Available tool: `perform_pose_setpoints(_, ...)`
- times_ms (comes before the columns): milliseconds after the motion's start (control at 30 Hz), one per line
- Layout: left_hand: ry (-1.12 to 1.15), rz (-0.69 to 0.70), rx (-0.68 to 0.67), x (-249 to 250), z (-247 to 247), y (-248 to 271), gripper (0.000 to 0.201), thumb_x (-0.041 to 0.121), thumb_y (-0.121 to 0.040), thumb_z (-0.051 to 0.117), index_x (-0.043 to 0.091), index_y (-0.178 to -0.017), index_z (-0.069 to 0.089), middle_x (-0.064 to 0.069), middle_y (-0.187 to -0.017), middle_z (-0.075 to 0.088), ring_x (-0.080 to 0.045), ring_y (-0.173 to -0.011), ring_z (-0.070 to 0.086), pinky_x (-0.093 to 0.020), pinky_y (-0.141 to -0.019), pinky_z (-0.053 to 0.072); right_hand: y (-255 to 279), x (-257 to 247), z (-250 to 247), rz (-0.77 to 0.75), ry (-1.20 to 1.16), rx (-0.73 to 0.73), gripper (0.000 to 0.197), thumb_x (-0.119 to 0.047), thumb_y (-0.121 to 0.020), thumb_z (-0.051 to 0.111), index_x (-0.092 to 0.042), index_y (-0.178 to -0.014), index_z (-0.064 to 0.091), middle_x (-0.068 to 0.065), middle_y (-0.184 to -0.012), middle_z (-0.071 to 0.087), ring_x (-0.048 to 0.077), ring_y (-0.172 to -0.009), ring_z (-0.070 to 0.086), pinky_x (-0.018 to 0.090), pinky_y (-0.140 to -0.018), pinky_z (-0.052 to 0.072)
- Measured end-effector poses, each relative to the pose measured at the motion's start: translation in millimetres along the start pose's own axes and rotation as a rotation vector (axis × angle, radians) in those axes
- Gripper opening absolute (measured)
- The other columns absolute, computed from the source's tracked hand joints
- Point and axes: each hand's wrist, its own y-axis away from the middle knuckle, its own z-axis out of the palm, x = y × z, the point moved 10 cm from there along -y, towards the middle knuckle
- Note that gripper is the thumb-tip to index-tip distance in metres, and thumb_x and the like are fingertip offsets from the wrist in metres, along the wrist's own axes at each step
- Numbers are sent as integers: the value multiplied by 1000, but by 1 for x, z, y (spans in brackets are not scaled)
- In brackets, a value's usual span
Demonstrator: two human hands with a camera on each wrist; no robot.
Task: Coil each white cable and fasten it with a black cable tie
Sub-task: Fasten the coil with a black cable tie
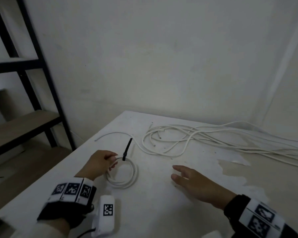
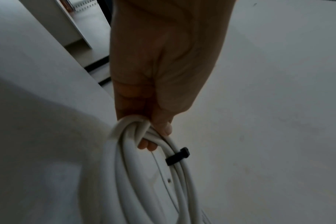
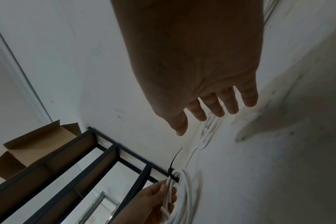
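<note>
White counter (image 1: 162, 212). Loose white cables (image 1: 205, 140) lie in a tangle at its far right, well beyond the coil; none of these coiled or tied, so most of the work looks left. Coil (image 1: 126, 174) near the counter's left edge, one cable wound into a ring. Left hand (image 1: 100, 164) grips the coil's strands, fingers curled round them. Right hand (image 1: 196, 184) right of the coil, spread, holding nothing. Black cable tie (image 1: 126, 149) cinched on the coil's far side, tail uncut, sticking up.
</note>
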Motion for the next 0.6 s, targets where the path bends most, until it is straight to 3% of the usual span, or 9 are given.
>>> perform_pose_setpoints(100, -76, -33, -29, -14, -5, -14, 22, 7, -93, 48, -1, -102, 67, -13, -82, 67, -21, -76, 60, -25, -77, 44, -8, 22, -6, 38, 86, -4, 54, -45, -93, 44, -23, -141, 32, -6, -148, 33, 7, -130, 37, 18, -102, 26)
perform_pose_setpoints(267, -335, -64, -97, -22, -8, -25, 25, 15, -95, 49, 5, -110, 67, -11, -113, 66, -24, -108, 58, -23, -85, 37, -13, 41, -18, 65, 131, -20, 55, -44, -93, 45, -23, -141, 31, -8, -148, 31, 8, -134, 32, 16, -101, 24)
perform_pose_setpoints(467, -453, -118, -78, -29, -13, -35, 28, 17, -96, 46, 7, -114, 65, -9, -124, 62, -23, -117, 54, -21, -89, 35, -19, 47, -20, 43, 247, -13, 54, -44, -93, 45, -25, -141, 31, -9, -150, 27, 8, -137, 27, 20, -108, 20)
perform_pose_setpoints(600, -466, -161, -15, -34, -20, -41, 27, 23, -93, 51, 11, -111, 67, -7, -123, 63, -23, -114, 55, -24, -90, 38, -18, 49, -17, 29, 273, -38, 54, -45, -93, 44, -27, -142, 29, -10, -153, 20, 8, -139, 21, 20, -110, 16)
